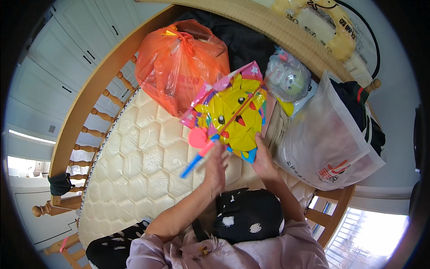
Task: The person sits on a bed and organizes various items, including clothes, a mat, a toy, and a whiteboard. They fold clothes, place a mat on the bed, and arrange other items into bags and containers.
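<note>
A folded plastic kite (pixel 235 111) with a yellow cartoon face and pink starred edges lies before me, tilted. My right hand (pixel 263 158) grips its lower corner, thumb on top. Against the kite's lower left side is my left hand (pixel 216 164), blurred, its fingers by a pink and blue plastic stick (pixel 201 154) with a round pink disc (pixel 198 137) beside it. Whether the left fingers close on the stick cannot be told. Under the kite's right side sits folded beige cloth (pixel 278 127).
On the quilted mattress (pixel 144 161) stand a knotted orange plastic bag (pixel 181 67), a clear bag with a plush toy (pixel 289 80) and a white bag of clothes (pixel 312 144). Wooden bed rails (pixel 90 77) curve around the left. A rolled mat (pixel 278 30) lies along the far edge.
</note>
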`<state>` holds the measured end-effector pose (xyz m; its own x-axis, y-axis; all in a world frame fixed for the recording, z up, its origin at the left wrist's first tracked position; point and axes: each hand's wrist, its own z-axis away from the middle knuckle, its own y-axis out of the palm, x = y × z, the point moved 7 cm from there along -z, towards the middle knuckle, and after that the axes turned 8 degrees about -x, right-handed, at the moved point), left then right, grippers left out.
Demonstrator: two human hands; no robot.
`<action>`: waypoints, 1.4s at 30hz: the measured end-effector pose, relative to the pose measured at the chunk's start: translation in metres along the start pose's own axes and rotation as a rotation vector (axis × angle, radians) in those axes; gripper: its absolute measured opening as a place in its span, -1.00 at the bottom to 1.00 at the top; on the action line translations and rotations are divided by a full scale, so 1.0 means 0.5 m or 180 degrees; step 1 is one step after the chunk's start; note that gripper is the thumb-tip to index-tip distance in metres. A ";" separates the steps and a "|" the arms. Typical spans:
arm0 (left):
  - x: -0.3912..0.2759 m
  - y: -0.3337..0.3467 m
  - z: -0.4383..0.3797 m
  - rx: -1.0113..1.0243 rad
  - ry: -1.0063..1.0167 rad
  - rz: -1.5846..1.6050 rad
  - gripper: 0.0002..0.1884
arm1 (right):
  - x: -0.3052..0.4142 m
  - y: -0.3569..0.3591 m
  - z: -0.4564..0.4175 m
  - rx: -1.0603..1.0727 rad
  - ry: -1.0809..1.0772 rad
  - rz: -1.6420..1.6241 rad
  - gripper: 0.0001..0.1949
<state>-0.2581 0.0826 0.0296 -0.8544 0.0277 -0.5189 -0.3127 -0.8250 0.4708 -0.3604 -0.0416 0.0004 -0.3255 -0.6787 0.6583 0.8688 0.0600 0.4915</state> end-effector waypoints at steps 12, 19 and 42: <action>-0.072 -0.096 -0.037 -0.0251 0.2790 -0.5025 -0.51 | -0.020 -0.153 -0.054 -0.0441 -0.0666 0.0408 -0.64; -0.109 -0.114 0.017 0.1007 0.2757 -0.4362 -0.60 | 0.042 -0.191 0.029 -0.0868 -0.0982 0.0517 -0.67; -0.301 -0.282 0.105 0.0561 0.2676 -0.4842 -0.67 | 0.143 -0.004 0.097 -0.1804 -0.2905 0.4524 -0.13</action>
<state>-0.1073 0.2243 0.0785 0.6293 0.3298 -0.7037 -0.6483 -0.2766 -0.7094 -0.4034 -0.0545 0.0741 0.8048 0.2596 0.5337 0.5841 -0.1872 -0.7898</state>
